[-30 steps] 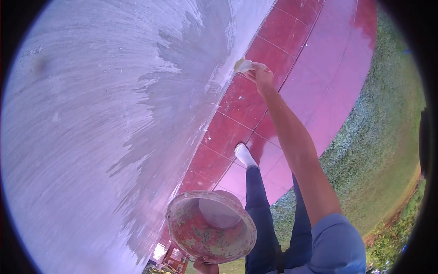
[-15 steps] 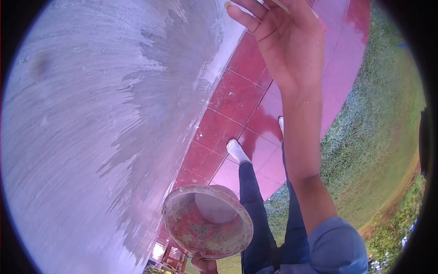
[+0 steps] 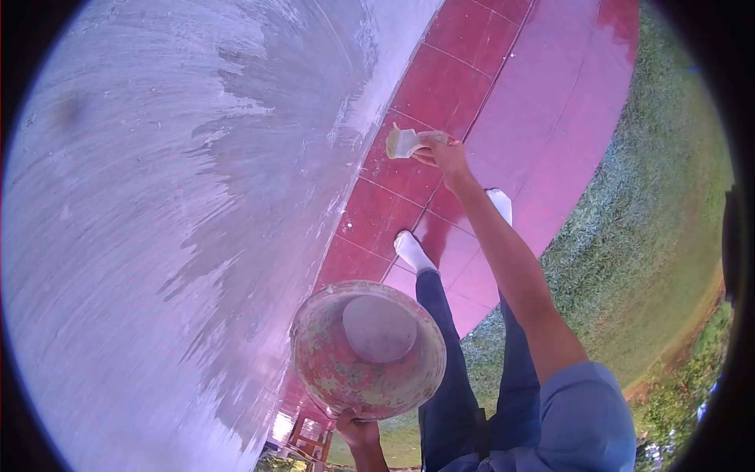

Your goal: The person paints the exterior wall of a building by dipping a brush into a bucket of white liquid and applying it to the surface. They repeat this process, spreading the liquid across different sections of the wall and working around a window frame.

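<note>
Pale brush, gripped in the right hand, shows its bristles again; the left hand clasps the bucket.

Bright daylight, hard shadow on the tiles, fisheye-bowed edges, blackened corners

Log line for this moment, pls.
right hand: holds brush | left hand: holds bucket | bucket: pale contents | brush: off wall

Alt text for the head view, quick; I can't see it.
A person's right hand holds a brush out over red tiles, beside a streaked wall; the left hand holds a mottled bucket. Grass lies right of the tiles.
</note>
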Available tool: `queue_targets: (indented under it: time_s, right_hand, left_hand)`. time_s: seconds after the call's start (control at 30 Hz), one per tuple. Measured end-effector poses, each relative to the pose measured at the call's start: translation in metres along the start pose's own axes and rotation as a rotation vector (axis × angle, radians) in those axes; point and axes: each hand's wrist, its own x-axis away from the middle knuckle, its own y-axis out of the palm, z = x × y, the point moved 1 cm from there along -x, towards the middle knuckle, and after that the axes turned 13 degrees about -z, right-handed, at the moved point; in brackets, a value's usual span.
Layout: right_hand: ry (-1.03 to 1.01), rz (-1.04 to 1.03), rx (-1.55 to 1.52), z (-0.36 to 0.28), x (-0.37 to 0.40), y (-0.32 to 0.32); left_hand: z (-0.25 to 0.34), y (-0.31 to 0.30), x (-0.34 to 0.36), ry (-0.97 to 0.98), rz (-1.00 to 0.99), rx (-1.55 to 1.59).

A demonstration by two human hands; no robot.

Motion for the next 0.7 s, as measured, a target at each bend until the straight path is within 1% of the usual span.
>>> queue_targets:
  time_s: [0.03,0.1,0.17,0.23,0.27,0.3,0.33,0.4,0.43,0.47,0.5,0.53,0.57,0.63,0.7]
  right_hand:
    - [0.011,0.013,0.008,-0.006,0.02,-0.005]
    - [-0.063,-0.062,-0.036,-0.028,0.064,-0.015]
    - [-0.099,-0.085,-0.093,-0.054,0.11,-0.016]
    - [-0.165,-0.229,-0.122,-0.086,0.158,-0.014]
    - [-0.139,-0.236,-0.014,-0.105,0.182,-0.01]
    - [-0.113,-0.242,0.095,-0.121,0.201,-0.007]
    - [-0.111,-0.245,0.097,-0.13,0.215,-0.006]
    - [-0.119,-0.452,0.423,-0.144,0.231,-0.005]
    - [-0.12,-0.453,0.422,-0.147,0.232,-0.003]
    - [-0.147,-0.437,0.644,-0.149,0.231,0.005]
    - [-0.171,-0.418,0.868,-0.15,0.229,0.01]
    - [-0.196,-0.396,0.895,-0.144,0.223,0.009]
    - [-0.2,-0.393,0.898,-0.139,0.217,0.008]
    - [-0.28,-0.322,1.129,-0.13,0.207,0.005]
    - [-0.266,-0.303,1.112,-0.123,0.197,-0.003]
  left_hand:
    - [-0.007,0.004,-0.01,0.025,0.046,-0.005]
    - [-0.023,0.002,-0.035,0.015,-0.006,-0.087]
    - [-0.034,0.042,-0.055,0.091,-0.138,-0.068]
    - [-0.045,0.067,-0.075,0.145,-0.188,-0.203]
    - [-0.053,0.08,-0.083,0.149,-0.185,-0.194]
    - [-0.06,0.092,-0.091,0.204,-0.19,-0.251]
    - [-0.064,0.103,-0.097,0.256,-0.197,-0.313]
    - [-0.072,0.124,-0.112,0.247,-0.221,-0.293]
    - [-0.074,0.134,-0.119,0.236,-0.246,-0.281]
    - [-0.074,0.146,-0.125,0.237,-0.249,-0.282]
    - [-0.074,0.159,-0.129,0.223,-0.309,-0.26]
    - [-0.074,0.171,-0.131,0.207,-0.37,-0.236]
    - [-0.076,0.183,-0.133,0.207,-0.375,-0.234]
    - [-0.078,0.202,-0.132,0.193,-0.48,-0.189]
    - [-0.08,0.217,-0.129,0.191,-0.486,-0.178]
